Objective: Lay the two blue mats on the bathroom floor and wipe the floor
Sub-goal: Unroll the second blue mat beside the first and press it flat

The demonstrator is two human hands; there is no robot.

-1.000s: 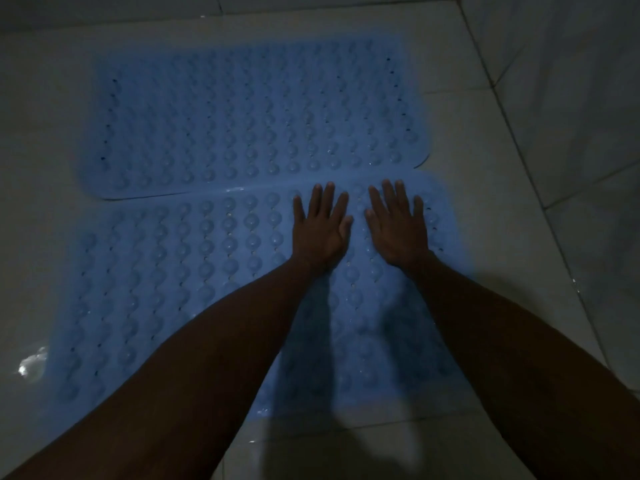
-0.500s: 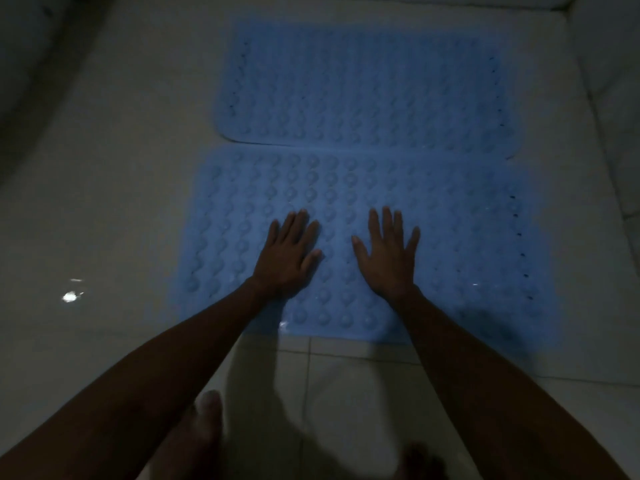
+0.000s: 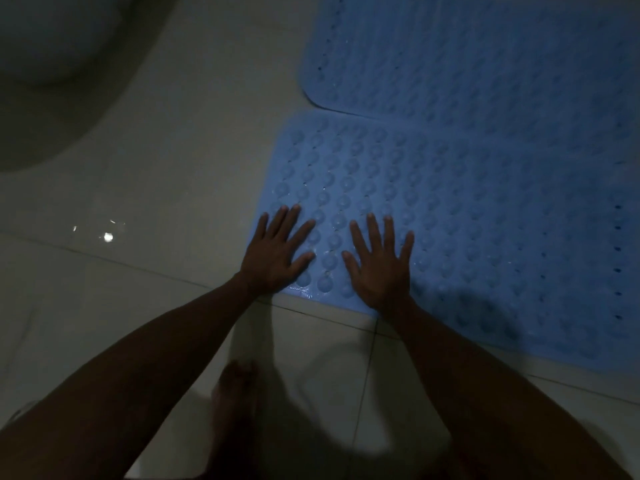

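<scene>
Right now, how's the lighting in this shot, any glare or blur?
Head view: very dim and bluish; small glare spots on the wet floor tiles; arm shadows darken the near mat; the bare foot at the bottom is blurred; both hands stay fairly sharp.

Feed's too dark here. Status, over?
Left hand, right hand flat on near mat. Far mat laid. Nothing blocking.
</scene>
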